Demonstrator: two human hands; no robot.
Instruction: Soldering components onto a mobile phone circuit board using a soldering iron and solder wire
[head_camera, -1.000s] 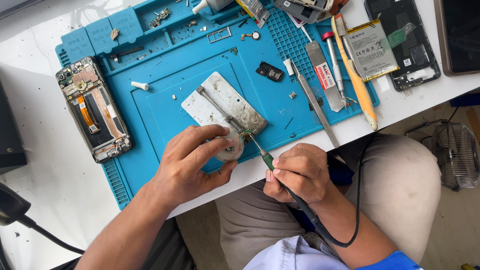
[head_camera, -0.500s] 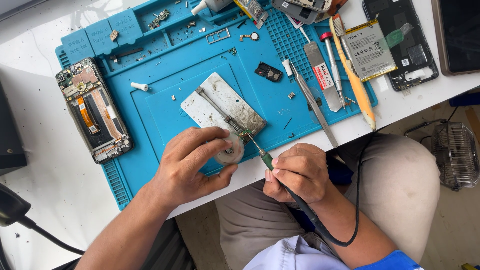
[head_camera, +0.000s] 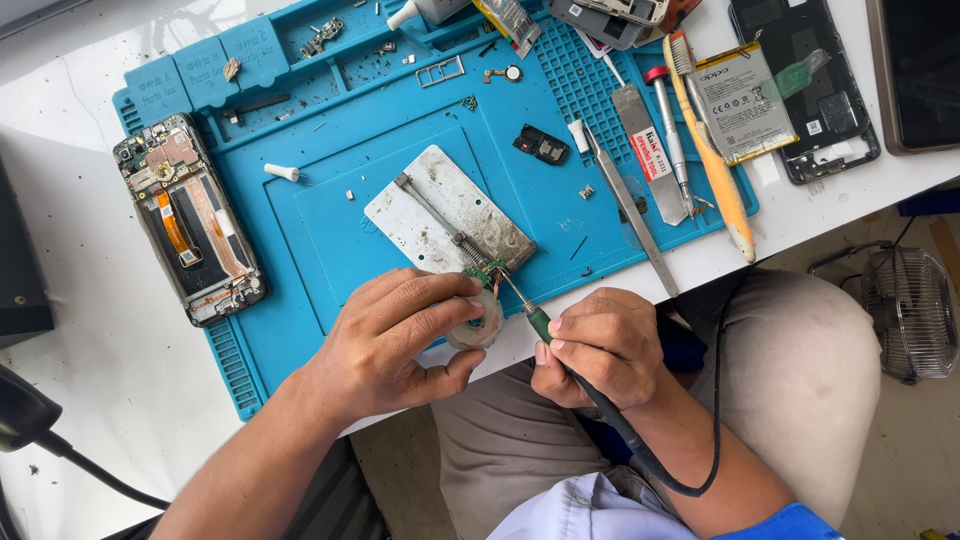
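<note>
My left hand (head_camera: 392, 345) grips a small whitish spool (head_camera: 480, 322) at the near edge of the blue work mat (head_camera: 300, 210). A corded soldering iron (head_camera: 537, 322) with a green collar is held pen-style in my right hand (head_camera: 600, 350). Its tip touches a small green circuit board (head_camera: 482, 272) clamped at the near end of a worn metal holder plate (head_camera: 440, 215). The spool's far side is hidden by my fingers.
An opened phone (head_camera: 190, 220) lies at the mat's left edge. Tweezers (head_camera: 625, 205), a metal pry tool (head_camera: 650, 155), a screwdriver (head_camera: 670, 120), a yellow brush (head_camera: 710, 160), a battery (head_camera: 742, 100) and a phone back frame (head_camera: 815, 80) lie to the right. Small parts dot the mat's far trays.
Both hands stay in place at the mat's near edge. The iron tip remains on the small board; no visible movement beyond slight camera shift.
</note>
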